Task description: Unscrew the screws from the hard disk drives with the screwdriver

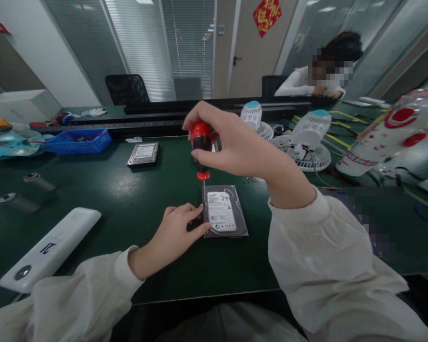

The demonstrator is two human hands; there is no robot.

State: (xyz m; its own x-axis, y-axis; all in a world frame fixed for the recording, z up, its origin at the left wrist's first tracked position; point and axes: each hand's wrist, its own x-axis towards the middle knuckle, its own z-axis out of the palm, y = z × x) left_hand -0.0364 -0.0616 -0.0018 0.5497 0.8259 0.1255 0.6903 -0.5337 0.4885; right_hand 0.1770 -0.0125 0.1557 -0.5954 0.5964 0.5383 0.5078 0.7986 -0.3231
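Observation:
A hard drive [223, 211] with a white label lies flat on the green table in front of me. My left hand [178, 225] holds its left edge, with the thumb at the lower left corner and the fingers along the side. Above the drive, my right hand [231, 145] is closed around the red and black handle of a screwdriver [200, 144]. The screwdriver stands upright, its thin shaft reaching down to the drive's upper left corner. Whether the tip sits in a screw is too small to tell. Several small screws [248, 180] lie just beyond the drive's upper right corner.
Another hard drive [143, 154] lies further back, near a blue basket [79, 142]. A white power-bank-like device [52, 249] and two metal cylinders [19, 202] are at left. White fans [308, 137] and a large printed bottle-shaped object [388, 133] stand right. A person [292, 84] sits opposite.

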